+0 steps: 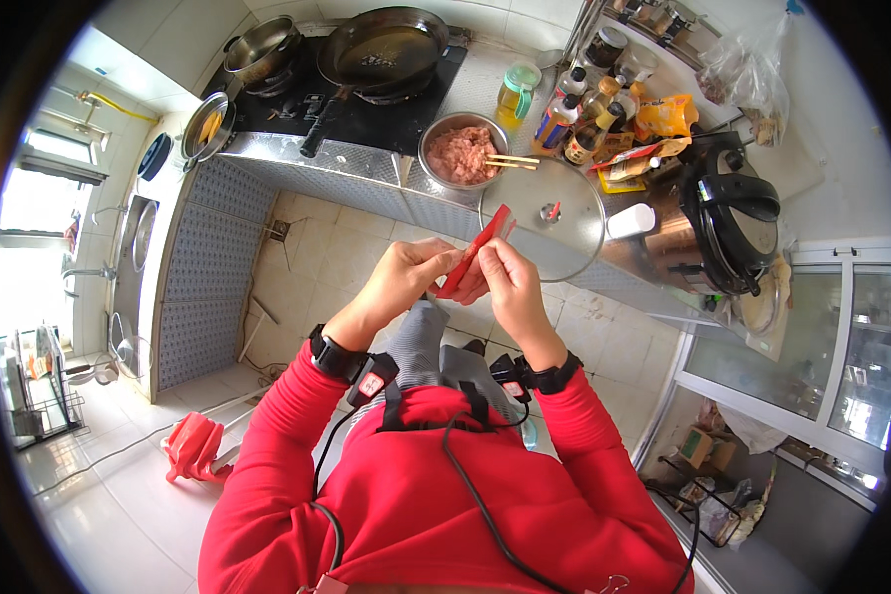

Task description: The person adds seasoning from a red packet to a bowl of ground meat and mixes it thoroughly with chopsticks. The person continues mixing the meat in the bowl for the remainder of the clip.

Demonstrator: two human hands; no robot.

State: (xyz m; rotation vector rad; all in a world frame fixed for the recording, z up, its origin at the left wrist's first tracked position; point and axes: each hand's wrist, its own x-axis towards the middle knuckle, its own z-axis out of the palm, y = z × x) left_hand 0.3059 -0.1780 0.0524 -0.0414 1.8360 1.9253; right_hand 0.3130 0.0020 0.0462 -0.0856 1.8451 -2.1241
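Note:
Both hands meet over the floor near the counter's front edge, pinching a small red packet (475, 254) between them. My left hand (418, 271) has its left part with thumb and fingers; my right hand (508, 275) grips the right side, and the packet's upper end sticks up between the hands. Just beyond, on the counter, stands a metal bowl (426, 161) of raw minced meat (462, 156), with a pair of chopsticks (516, 162) resting in it. Right of the bowl lies a round glass lid (575, 223) with a small red piece on its knob.
A wok (382, 52) and a metal pot (261, 50) stand on the gas stove. An oil jug (518, 93), sauce bottles (557, 122), seasoning bags (664, 117), a white cup (631, 221) and an electric pressure cooker (728, 215) line the counter to the right.

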